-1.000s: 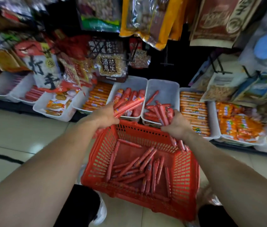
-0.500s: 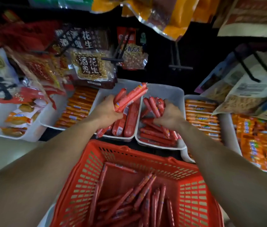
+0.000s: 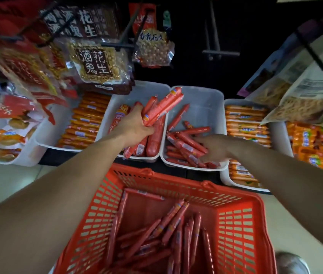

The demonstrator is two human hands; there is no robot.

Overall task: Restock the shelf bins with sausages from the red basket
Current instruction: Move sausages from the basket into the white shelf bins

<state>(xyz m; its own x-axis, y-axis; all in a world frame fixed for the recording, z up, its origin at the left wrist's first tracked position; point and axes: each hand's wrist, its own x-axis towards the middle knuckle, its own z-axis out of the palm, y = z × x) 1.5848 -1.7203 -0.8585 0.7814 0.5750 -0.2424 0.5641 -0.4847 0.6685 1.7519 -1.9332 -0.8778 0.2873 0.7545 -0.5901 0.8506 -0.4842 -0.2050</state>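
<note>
The person's left hand [image 3: 135, 126] is curled tight round a bundle of slim red plastic-wrapped sausages [image 3: 162, 107], whose far ends fan out past the knuckles and over the white plastic bin of thick red sausages [image 3: 148, 89]. The right hand [image 3: 214, 149] lies with its fingers loosely straight, gripping nothing that can be seen, on the heap of slim red sausages [image 3: 186, 143] in the second white plastic bin [image 3: 202, 107], just to the right of the left hand. The bundle looks like that heap and not like the thick sticks under the left wrist, so it probably belongs in the bin under the right hand. To place it well, the left hand should carry it across the shared rim and lower it until the sticks touch the heap. They should lie along the same line as the ones already there, and the fingers should uncurl only then, so that none roll out or stand on end. The right hand could press the heap flat and toward the near wall, since the floor of the bin beyond its fingertips is bare. The clear hanging packets of peanuts [image 3: 95, 62] beyond the left hand are near enough for the raised ends to snag. The red lattice plastic basket [image 3: 176, 184] sits on the near side of both wrists, and many loose slim sausages [image 3: 168, 224] lie in it, so much of the restocking seems left to do
</note>
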